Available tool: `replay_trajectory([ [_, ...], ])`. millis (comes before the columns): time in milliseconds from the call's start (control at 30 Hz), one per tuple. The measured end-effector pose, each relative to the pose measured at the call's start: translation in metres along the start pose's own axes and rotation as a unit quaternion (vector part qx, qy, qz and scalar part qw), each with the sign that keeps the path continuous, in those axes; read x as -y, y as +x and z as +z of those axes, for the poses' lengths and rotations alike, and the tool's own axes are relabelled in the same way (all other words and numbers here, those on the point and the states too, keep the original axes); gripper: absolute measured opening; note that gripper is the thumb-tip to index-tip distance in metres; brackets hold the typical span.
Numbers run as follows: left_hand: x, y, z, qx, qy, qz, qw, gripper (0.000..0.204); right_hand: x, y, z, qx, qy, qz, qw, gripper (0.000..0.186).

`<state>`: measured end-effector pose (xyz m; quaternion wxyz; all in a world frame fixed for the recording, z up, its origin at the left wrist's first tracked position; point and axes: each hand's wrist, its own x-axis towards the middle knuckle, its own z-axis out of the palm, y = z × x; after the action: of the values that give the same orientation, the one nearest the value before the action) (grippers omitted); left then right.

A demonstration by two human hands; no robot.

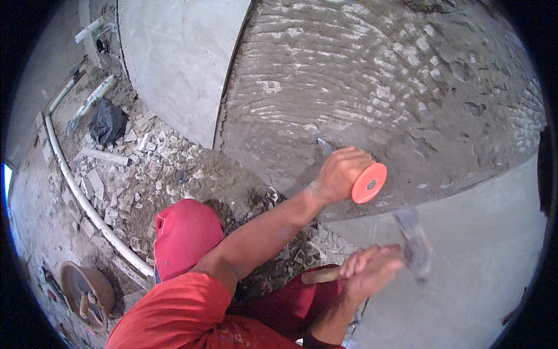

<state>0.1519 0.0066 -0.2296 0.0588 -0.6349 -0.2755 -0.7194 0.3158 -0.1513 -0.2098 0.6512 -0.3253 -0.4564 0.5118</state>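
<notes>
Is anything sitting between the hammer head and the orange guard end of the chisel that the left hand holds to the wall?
Nothing visible does. The hammer, blurred, in the right hand, sits below the orange guard with only bare wall behind the gap. The left hand wraps the chisel ahead of the guard, out of that gap.

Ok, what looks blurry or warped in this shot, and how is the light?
Head view: the hammer and the right hand are smeared by motion blur; the left hand on the chisel is sharp. Fisheye bends the pipe and wall edges, with black corners. Light is soft and even, no glare.
</notes>
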Motion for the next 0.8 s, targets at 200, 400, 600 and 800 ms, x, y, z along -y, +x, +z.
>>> replay_trajectory([
  [200,-0.001,0.003,0.004,0.003,-0.024,0.002,1.000,0.025,-0.030,0.016,0.012,0.004,-0.139,-0.042,0.989,0.049],
  [400,-0.001,0.000,0.003,0.023,0.008,-0.011,1.000,0.024,0.007,0.002,0.026,-0.088,-0.004,-0.036,0.995,0.046],
  [600,0.001,0.003,0.002,0.030,0.007,-0.029,0.999,0.023,-0.019,0.025,0.013,-0.003,-0.206,0.071,0.976,0.036],
  [800,0.000,-0.001,-0.003,0.018,0.018,-0.023,0.999,0.017,-0.006,0.002,0.022,-0.019,0.042,-0.138,0.989,0.046],
])
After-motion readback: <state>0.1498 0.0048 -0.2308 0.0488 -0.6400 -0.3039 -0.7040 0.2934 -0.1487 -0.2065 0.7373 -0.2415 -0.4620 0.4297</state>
